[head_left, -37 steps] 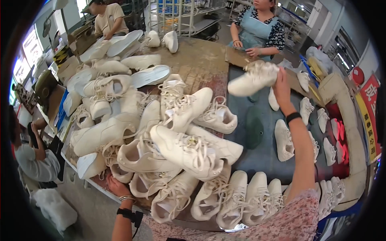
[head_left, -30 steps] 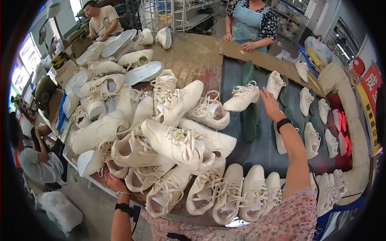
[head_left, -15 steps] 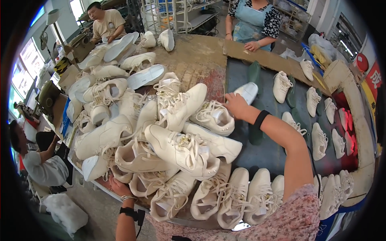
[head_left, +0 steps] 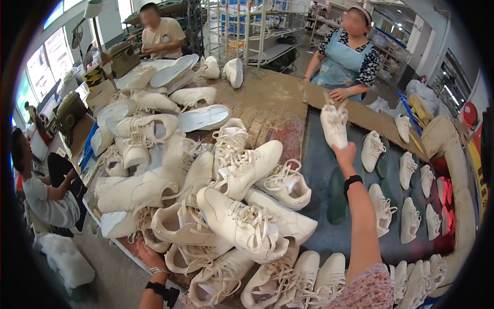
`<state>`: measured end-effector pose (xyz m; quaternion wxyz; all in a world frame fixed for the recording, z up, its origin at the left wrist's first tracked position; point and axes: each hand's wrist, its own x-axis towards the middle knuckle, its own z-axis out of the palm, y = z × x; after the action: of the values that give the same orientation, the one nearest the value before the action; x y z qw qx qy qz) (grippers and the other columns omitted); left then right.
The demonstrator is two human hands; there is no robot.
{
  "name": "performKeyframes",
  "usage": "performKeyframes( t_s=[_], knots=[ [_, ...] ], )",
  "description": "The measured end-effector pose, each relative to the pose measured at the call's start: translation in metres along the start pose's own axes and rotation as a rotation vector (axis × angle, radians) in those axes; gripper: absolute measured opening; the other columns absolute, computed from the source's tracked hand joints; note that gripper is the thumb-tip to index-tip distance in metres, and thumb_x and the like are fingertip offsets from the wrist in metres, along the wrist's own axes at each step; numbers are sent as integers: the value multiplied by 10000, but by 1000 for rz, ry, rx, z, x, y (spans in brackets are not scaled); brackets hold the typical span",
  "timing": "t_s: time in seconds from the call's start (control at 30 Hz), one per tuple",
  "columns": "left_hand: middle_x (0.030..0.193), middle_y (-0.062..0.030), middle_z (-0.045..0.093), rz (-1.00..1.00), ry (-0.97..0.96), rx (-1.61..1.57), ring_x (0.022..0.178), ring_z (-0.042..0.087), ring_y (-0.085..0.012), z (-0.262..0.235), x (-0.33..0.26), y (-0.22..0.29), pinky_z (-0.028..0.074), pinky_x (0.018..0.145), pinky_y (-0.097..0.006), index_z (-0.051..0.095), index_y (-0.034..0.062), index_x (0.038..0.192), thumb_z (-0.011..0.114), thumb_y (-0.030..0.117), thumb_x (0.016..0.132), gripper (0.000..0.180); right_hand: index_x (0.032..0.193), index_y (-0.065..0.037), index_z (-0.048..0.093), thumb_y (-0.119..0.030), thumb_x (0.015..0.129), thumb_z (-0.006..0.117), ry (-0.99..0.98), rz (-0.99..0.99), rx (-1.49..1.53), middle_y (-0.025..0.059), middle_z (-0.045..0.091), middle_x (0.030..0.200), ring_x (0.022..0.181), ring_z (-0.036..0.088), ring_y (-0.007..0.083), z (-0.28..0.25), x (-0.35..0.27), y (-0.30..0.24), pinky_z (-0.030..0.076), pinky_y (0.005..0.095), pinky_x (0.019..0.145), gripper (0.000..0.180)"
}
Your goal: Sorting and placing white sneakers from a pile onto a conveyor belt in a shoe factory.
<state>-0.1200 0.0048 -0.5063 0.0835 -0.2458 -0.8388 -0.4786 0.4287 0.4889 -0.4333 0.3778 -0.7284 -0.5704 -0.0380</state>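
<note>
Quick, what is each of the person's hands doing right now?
Left hand: rests at the table edge by the pile of white shoes; whether it grips anything cannot be told.
Right hand: closed on one white shoe, held up over the table.

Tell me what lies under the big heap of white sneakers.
Under the heap of white sneakers only the worn table top shows at its edges; whatever lies beneath the middle is covered by shoes.

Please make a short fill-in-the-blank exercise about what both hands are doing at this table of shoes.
1. The right hand holds up a white ____ above the dark mat.
2. The right wrist wears a ____ band.
3. The left hand rests at the table's near ____, beside the shoe pile.

Missing words: shoe; black; edge
</note>
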Motion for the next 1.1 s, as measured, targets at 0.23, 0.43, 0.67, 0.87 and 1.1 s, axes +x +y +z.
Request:
performKeyframes(
  t_s=[0.23,0.43,0.67,0.87,1.1],
  knots=[
    [996,-204,610,80,-11,16,924,560,-354,-6,0,9,411,870,-396,587,-65,994,391,137,935,287,1210,24,473,-473,651,795,-357,239,-247,235,532,1186,1113,530,376,25,-21,-18,447,456,937,814],
    [1006,-203,605,99,-6,26,930,560,-362,-8,3,11,414,858,-398,591,-71,998,390,138,937,297,1350,-9,420,-333,740,703,-747,-753,291,223,389,1411,1322,347,363,-13,-15,-148,295,426,1083,747],
    [1039,-211,604,84,-15,68,949,554,-375,-4,6,14,407,870,-410,599,-65,1018,381,176,938,335,1263,-141,508,-96,633,691,-774,-1593,177,113,471,1336,1263,414,308,-69,-153,-284,370,433,1008,657],
    [1048,-201,602,91,3,142,957,546,-381,-9,4,10,400,879,-430,616,-63,955,384,205,931,356,1239,-140,504,-96,625,744,-511,-1380,285,109,574,1164,1080,538,313,-113,-103,-263,462,411,895,661],
    [1066,-207,596,113,-29,128,967,543,-391,-5,6,15,402,872,-432,610,-65,963,378,203,929,356,1237,-98,452,-154,638,805,-420,-782,117,132,555,1102,1007,564,338,-156,-48,-92,473,390,841,697]
  ],
)
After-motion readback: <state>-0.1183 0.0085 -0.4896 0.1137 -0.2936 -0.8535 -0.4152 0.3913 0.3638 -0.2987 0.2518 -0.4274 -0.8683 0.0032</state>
